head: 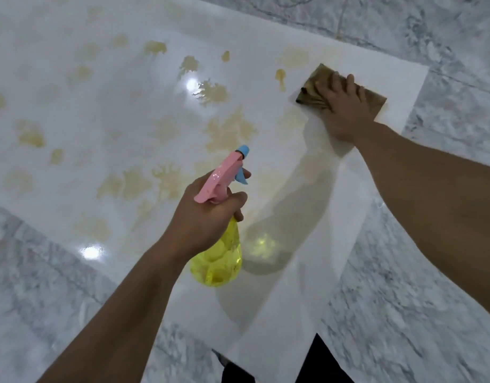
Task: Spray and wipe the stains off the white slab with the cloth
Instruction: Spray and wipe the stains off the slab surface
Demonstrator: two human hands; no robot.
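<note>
**Two hands at work on a stained white slab**

Head view: a white slab (279,189) lies on a grey marbled floor (418,272), its glossy surface scattered with yellowish-brown stains (230,131). The left hand (208,214) is closed around the neck of a spray bottle (216,261) with a yellow body, pink head and blue nozzle, held above the slab's near part. The right hand (346,106) lies flat, fingers spread, pressing a folded brown cloth (318,87) onto the slab near its far right corner. Both forearms are bare.
</note>
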